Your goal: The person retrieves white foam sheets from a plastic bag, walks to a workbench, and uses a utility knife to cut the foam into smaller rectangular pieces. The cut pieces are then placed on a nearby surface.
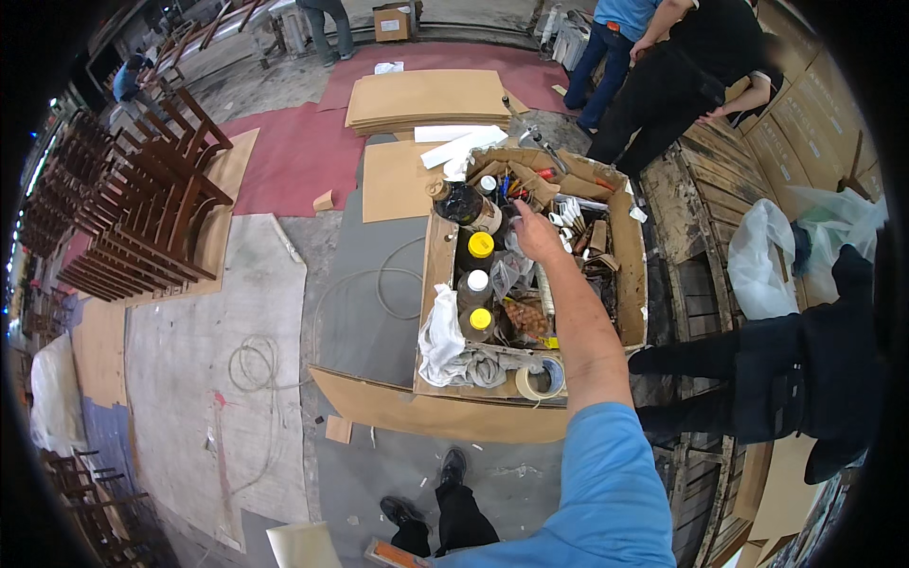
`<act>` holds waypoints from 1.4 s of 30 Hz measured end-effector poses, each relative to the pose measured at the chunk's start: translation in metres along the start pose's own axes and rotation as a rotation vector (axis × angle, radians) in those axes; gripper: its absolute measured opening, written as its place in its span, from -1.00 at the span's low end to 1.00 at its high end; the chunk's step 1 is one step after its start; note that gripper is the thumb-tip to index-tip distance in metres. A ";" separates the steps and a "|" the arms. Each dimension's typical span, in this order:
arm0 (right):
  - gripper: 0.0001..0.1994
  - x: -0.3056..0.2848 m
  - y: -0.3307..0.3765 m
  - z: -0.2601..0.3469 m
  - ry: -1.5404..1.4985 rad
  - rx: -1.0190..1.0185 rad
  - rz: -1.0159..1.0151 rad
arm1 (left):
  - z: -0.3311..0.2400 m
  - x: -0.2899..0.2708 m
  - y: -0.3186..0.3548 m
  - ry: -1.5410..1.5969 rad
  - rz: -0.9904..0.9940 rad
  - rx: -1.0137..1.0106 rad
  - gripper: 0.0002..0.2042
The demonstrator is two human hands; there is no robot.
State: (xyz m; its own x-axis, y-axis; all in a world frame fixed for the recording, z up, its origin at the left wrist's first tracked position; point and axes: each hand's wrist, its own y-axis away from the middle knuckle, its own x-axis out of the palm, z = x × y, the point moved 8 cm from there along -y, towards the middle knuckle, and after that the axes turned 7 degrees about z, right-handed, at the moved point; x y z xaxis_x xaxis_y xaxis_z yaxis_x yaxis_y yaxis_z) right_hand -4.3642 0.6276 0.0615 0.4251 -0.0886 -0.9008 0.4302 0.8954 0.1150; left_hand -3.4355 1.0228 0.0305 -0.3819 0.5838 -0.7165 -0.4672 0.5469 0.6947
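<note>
My right hand [536, 235] reaches down into an open cardboard box [629, 248] on the floor, its fingers among the bottles and tools; what it touches is hidden and I cannot tell whether it grips anything. The box holds a dark glass jar [464, 204], bottles with yellow caps [480, 246] and white caps [476, 284], a white rag [441, 331] and a roll of tape [540, 381] at its near edge. My blue sleeve [606, 483] comes in from the lower edge. My left hand is out of view.
Stacked dark wooden chairs [151, 199] stand at the left. Cardboard sheets [428, 99] lie beyond the box. A hose [251, 364] coils on the floor. Other people stand at the top right [682, 66] and at the right [795, 379]. Wooden pallets [705, 218] lie at the right.
</note>
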 end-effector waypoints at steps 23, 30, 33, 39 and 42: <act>-0.65 0.005 0.003 -0.023 -0.147 0.260 -0.221 | -0.041 -0.072 -0.137 0.004 0.093 0.162 -0.13; -0.71 -0.012 -0.008 -0.019 -0.136 0.077 -0.336 | 0.011 -0.034 -0.104 -0.112 -0.054 0.119 -0.14; -0.65 -0.012 -0.010 -0.005 -0.137 -0.065 -0.266 | 0.014 -0.020 -0.068 -0.078 -0.038 0.136 -0.20; -0.62 -0.003 -0.003 0.000 -0.024 -0.105 -0.123 | 0.009 -0.002 -0.021 -0.020 -0.051 0.093 -0.22; -0.67 0.006 0.001 -0.010 -0.077 -0.059 -0.115 | 0.007 0.001 -0.005 0.000 -0.053 0.085 -0.23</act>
State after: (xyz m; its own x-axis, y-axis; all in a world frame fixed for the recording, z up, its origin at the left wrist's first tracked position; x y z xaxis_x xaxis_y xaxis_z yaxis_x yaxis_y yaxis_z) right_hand -4.3693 0.6322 0.0516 0.4363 -0.2231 -0.8717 0.4328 0.9014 -0.0141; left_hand -3.4282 1.0249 0.0266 -0.3586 0.5523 -0.7526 -0.4174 0.6263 0.6585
